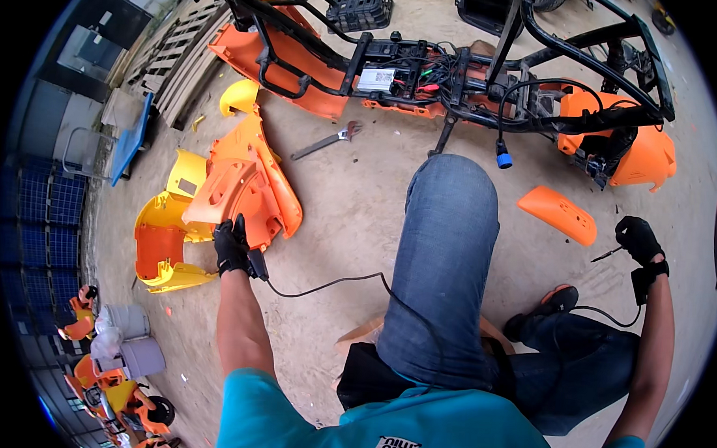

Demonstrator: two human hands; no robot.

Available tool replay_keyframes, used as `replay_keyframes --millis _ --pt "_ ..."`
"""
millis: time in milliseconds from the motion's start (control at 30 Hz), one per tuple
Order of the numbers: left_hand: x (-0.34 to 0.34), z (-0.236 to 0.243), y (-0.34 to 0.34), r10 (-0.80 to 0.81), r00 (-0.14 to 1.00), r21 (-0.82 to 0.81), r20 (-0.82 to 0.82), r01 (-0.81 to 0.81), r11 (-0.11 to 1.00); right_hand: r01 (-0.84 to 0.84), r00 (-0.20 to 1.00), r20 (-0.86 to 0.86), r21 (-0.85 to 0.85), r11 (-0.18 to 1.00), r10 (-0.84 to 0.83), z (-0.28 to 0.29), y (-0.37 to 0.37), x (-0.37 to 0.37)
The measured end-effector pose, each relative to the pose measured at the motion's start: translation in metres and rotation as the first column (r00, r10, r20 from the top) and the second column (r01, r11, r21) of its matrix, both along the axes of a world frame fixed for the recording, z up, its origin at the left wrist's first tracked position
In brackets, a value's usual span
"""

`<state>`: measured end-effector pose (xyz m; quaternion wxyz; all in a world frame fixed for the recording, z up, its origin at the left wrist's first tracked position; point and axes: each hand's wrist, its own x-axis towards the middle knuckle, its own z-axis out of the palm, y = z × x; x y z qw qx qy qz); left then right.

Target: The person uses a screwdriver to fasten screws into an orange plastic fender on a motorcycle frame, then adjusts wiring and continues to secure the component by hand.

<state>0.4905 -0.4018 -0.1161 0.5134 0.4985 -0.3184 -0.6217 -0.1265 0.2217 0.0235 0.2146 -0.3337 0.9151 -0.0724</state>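
My left hand (233,243), in a black glove, is closed on the near end of an orange body panel (249,200), which lies on yellow panels (163,272). At the right, my right hand (638,240), also gloved, grips a slim screwdriver (606,255), tip pointing left and down. Dark devices with a cord are at both wrists. A separate oblong orange panel (556,213) lies on the floor just left of the right hand. Above my bent knee stands a black scooter frame (528,111) with exposed wiring, a silver box and attached orange plastic parts.
An adjustable wrench (323,142) lies on the concrete floor (335,207) before the frame. Wooden pallets (183,56) and a blue trolley (132,137) are at the upper left; buckets (141,351) and orange scooters (119,401) at the lower left. Black plastic crates (358,11) sit behind the frame.
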Motion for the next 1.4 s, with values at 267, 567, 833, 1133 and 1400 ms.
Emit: replay_keyframes --millis 267,567,833,1133,1400 --pt "-0.073 -0.072 0.083 -0.504 0.809 0.523 0.302 0.302 0.797 -0.082 0.997 -0.002 -0.048 0.995 0.082 -0.005 -0.016 0.005" --pt "-0.149 -0.098 0.194 -0.912 0.352 0.698 0.211 0.599 0.392 -0.090 0.996 -0.028 -0.043 0.995 0.089 -0.009 -0.003 -0.005" --pt "-0.214 -0.053 0.190 -0.930 0.233 0.437 0.283 0.832 0.342 0.057 0.997 0.044 -0.026 0.998 -0.056 0.018 -0.014 0.011" --pt "-0.274 0.032 0.157 -0.923 0.253 0.104 0.289 0.950 0.293 0.046 0.999 0.011 0.002 0.999 -0.046 0.005 0.005 -0.009" --pt "-0.326 0.095 0.123 -0.937 0.090 0.137 0.336 0.980 0.143 0.025 0.997 -0.071 -0.045 0.999 -0.028 -0.001 0.018 -0.021"
